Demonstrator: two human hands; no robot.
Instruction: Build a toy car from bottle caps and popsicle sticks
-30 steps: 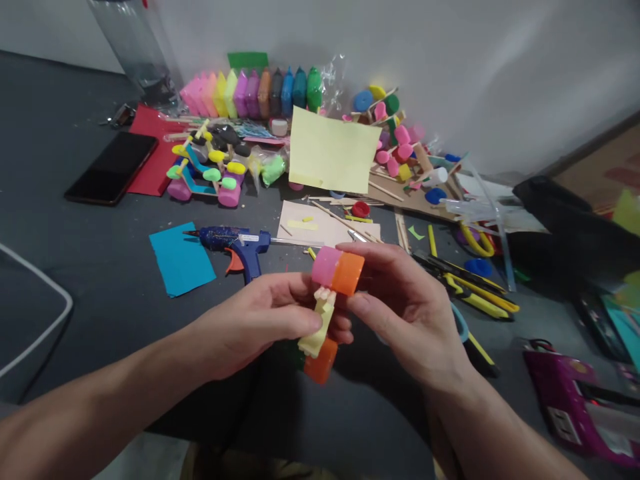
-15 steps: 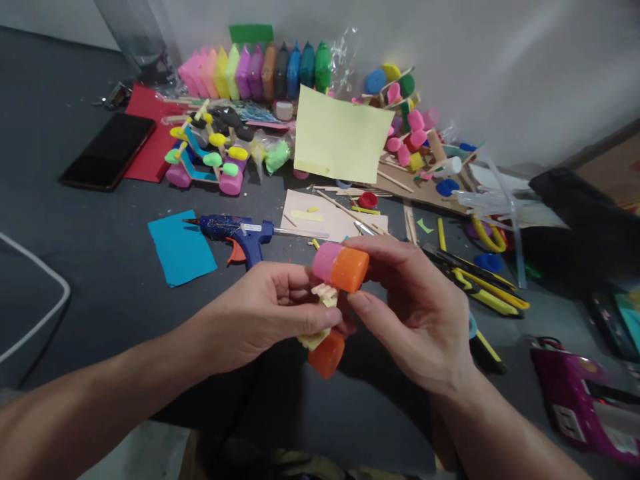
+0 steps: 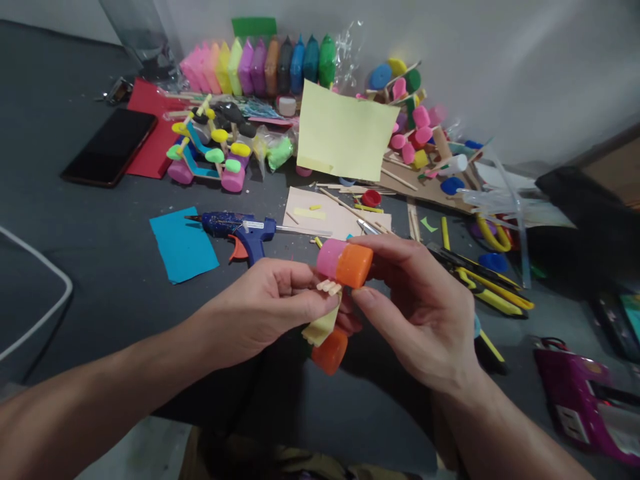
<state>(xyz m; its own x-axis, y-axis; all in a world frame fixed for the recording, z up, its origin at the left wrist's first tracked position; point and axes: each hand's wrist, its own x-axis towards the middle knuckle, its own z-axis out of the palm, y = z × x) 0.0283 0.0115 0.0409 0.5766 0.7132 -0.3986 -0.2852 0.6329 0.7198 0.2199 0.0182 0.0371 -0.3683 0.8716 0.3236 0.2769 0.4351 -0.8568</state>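
Both my hands hold a small craft model over the dark table. My left hand [image 3: 260,310] pinches the model's pale yellow middle strip [image 3: 323,327], where a few wooden stick ends [image 3: 329,287] poke out. My right hand [image 3: 420,313] grips the upper wheel, a pink and orange cap pair [image 3: 346,263], between thumb and forefinger. A second orange cap [image 3: 330,351] hangs at the model's lower end, below my left thumb.
A blue glue gun [image 3: 245,232] and a blue paper piece [image 3: 183,243] lie ahead on the left. A yellow paper sheet [image 3: 345,133], finished cap models [image 3: 210,153], clay packs [image 3: 260,67], a black phone [image 3: 109,145], yellow cutters [image 3: 480,280] and a purple device [image 3: 585,400] surround the hands.
The view shifted slightly, with both hands and the model a little further right. My grips on the model are the same.
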